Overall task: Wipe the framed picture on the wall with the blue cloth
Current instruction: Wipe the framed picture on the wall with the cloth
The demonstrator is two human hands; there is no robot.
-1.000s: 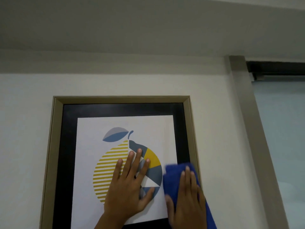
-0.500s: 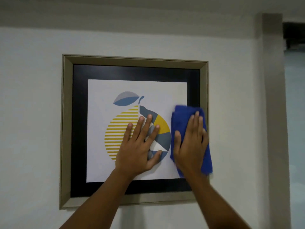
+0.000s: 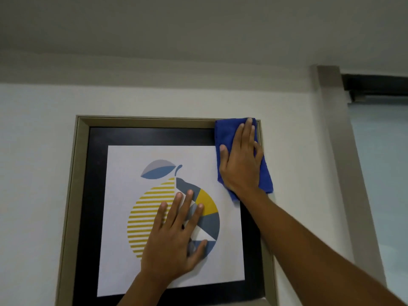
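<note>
The framed picture (image 3: 75,195) hangs on a white wall: a beige frame, a black mat and a white print of a yellow, blue and grey striped fruit. My left hand (image 3: 174,241) lies flat on the print's middle, fingers spread, holding nothing. My right hand (image 3: 240,160) presses the folded blue cloth (image 3: 225,135) flat against the picture's top right corner. The cloth covers that corner of the frame and mat and hangs down past my wrist over the right frame edge.
White wall (image 3: 33,162) surrounds the frame on the left and above, under a grey ceiling (image 3: 198,29). A grey vertical post (image 3: 333,140) stands right of the picture, with a pale window blind (image 3: 379,173) and a dark rail (image 3: 375,85) beyond it.
My right hand has slid the blue cloth up from the middle of the picture's right side to its top right corner. My left hand stays flat on the print. The view shifts between frames.
</note>
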